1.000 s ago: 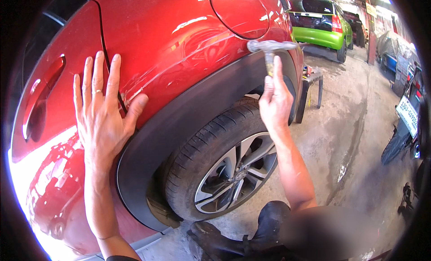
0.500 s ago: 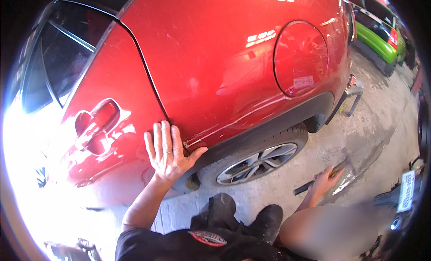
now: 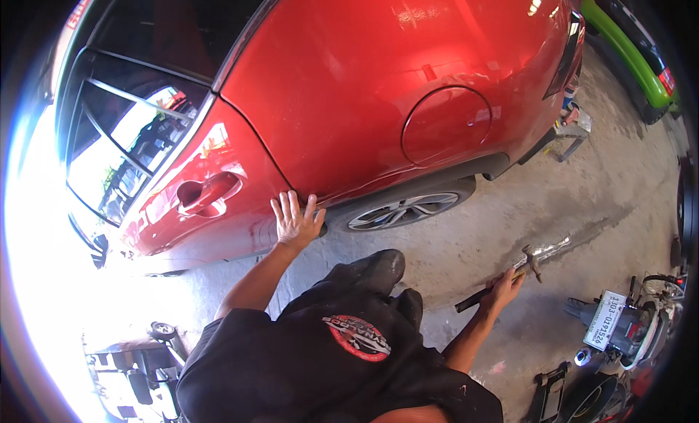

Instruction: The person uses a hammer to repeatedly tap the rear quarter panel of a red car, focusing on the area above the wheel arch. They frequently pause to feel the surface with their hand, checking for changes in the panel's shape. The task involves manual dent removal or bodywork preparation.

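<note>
My left hand (image 3: 295,225) rests with spread fingers on the red car (image 3: 335,110), at the lower end of the seam between the rear door and the rear side panel. The wheel arch begins just right of it, over the rear wheel (image 3: 404,212). Out to the right, above the concrete floor and apart from the car, my right hand (image 3: 502,288) is closed round a hammer (image 3: 472,301). Its metal head sticks out past my fingers, and the dark end of the handle points left. A door handle (image 3: 209,194) lies up and left of my left hand.
A small metal stand (image 3: 575,132) is by the car's rear corner, and a green car (image 3: 626,48) stands beyond it. At the lower right is a motorcycle (image 3: 637,328) with a white plate. Wheeled equipment (image 3: 138,372) stands at the lower left.
The view has tilted, so the car sits higher and more of my torso and the floor show. My left hand stays by the seam. The hammer's head has come into plain sight.
</note>
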Action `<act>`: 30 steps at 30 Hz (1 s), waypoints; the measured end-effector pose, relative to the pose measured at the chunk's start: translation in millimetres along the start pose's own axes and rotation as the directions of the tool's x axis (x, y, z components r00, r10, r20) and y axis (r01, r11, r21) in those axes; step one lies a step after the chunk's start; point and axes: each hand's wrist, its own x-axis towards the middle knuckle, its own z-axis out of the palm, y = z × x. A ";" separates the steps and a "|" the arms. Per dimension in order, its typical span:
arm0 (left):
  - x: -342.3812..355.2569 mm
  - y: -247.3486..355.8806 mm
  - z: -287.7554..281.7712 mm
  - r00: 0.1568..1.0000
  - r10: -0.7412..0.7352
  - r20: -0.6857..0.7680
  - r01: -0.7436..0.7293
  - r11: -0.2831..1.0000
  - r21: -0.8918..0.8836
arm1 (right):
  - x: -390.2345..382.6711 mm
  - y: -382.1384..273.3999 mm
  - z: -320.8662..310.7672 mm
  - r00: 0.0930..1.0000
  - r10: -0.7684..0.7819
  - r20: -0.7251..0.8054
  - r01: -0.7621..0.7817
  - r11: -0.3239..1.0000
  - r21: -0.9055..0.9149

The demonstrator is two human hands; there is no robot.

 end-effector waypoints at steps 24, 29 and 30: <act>512.3 531.1 108.1 0.561 0.594 0.576 0.310 0.495 -0.812 | 428.2 -267.4 -77.5 0.919 0.246 -0.309 -0.278 0.958 -0.065; 629.4 719.5 146.0 0.442 0.699 0.562 0.319 0.463 -0.827 | 630.0 -379.2 -82.4 0.968 0.212 -0.133 -0.240 0.938 -0.249; 648.1 750.4 149.6 0.405 0.712 0.573 0.333 0.469 -0.818 | 667.3 -413.3 -74.6 0.982 0.167 -0.087 -0.186 0.926 -0.328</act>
